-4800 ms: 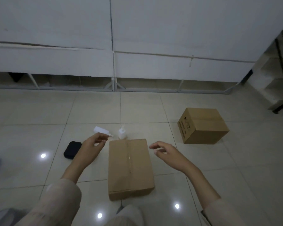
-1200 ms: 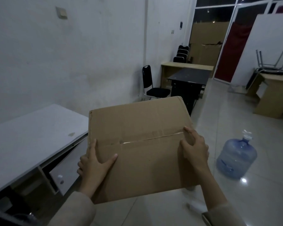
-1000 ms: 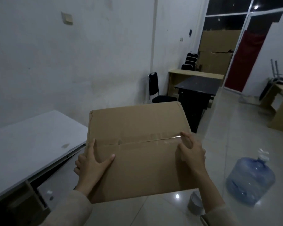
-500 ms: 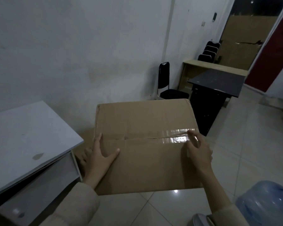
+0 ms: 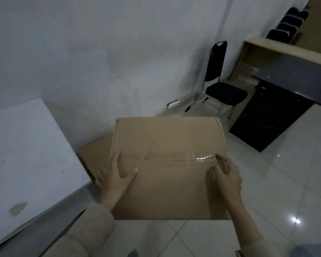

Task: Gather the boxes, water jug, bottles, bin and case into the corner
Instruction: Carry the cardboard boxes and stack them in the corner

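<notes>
Item: cardboard box (image 5: 167,164), taped along its top seam. We held it off the floor, by the white wall beside the white table (image 5: 26,154). Our left hand (image 5: 115,179) clasped its left edge and our right hand (image 5: 227,178) its right, probably to keep it level. No legible writing found.

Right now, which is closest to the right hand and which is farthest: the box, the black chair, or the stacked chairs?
1. The box: the right hand grips its right edge.
2. The black chair: farther back, by the wall.
3. The stacked chairs: farthest, top right, behind the desk.
</notes>
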The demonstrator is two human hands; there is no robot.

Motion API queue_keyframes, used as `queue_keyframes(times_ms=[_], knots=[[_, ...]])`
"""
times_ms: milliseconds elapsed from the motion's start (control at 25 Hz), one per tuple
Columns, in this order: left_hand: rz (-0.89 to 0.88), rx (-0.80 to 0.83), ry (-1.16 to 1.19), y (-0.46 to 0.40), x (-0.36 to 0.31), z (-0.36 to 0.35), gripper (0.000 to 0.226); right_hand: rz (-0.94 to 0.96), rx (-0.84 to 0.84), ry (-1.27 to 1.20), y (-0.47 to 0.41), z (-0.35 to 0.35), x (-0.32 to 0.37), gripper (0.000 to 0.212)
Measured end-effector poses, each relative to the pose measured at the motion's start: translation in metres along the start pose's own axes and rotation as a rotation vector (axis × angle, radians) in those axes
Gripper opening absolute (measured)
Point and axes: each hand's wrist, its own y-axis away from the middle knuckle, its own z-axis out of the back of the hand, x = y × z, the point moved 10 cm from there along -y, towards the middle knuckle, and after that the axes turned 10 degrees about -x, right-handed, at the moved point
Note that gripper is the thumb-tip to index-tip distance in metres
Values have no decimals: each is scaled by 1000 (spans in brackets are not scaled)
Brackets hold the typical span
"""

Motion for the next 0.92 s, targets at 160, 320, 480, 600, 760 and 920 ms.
queue_keyframes(times_ms=[160, 320, 480, 600, 760, 920], knots=[[58, 28, -73, -37, 38, -44, 90, -66, 77, 62, -28, -59, -34, 47], [132, -5, -150, -61, 95, -91, 80, -124, 158, 104, -49, -132, -92, 40], [229, 24, -207, -73, 178, -154, 82, -166, 236, 157, -63, -212, -173, 34], [298, 44, -231, -78, 238, -203, 83, -196, 282, 218, -73, -265, -238, 37], [323, 68, -236, -86, 298, -262, 77, -206, 368, 273, -83, -325, -315, 49], [311, 98, -224, -115, 356, -306, 82, -196, 467, 277, -92, -383, -365, 59]])
